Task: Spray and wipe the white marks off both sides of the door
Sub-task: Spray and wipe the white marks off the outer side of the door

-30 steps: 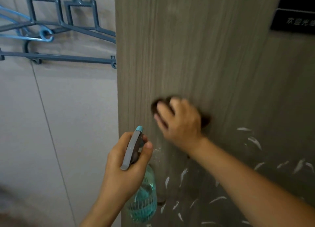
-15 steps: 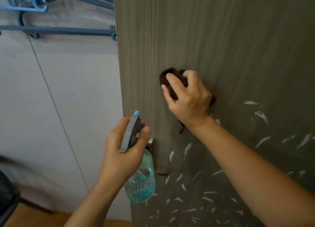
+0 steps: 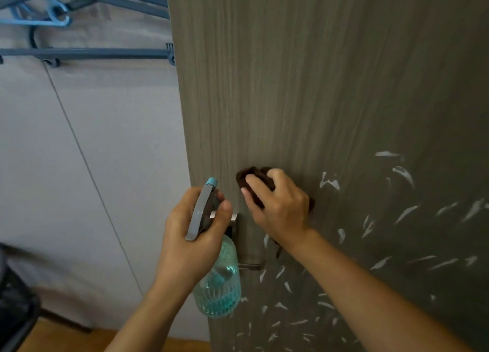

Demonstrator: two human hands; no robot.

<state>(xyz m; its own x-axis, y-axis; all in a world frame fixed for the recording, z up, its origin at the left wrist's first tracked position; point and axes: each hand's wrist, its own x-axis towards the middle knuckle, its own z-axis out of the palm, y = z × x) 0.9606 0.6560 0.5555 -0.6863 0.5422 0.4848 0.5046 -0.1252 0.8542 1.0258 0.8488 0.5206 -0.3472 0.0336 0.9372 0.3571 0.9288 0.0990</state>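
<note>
A home: clothes hangers [image 3: 79, 20] beside a wood-grain door [image 3: 317, 87]

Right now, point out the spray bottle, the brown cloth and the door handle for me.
spray bottle [image 3: 217, 290], head view, on its clear teal body below the left hand.
brown cloth [image 3: 247, 175], head view, on the fold showing above the right hand's fingers.
door handle [image 3: 250, 245], head view, on its grey plate.

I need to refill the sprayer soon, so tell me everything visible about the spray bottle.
The clear teal ribbed plastic spray bottle has a grey trigger head with a light blue nozzle tip pointing up towards the grey wood-grain door. Its round body hangs below the left hand, which grips the neck and head. Blue liquid fills only the lower part. It is held upright, in front of the door's edge.
</note>
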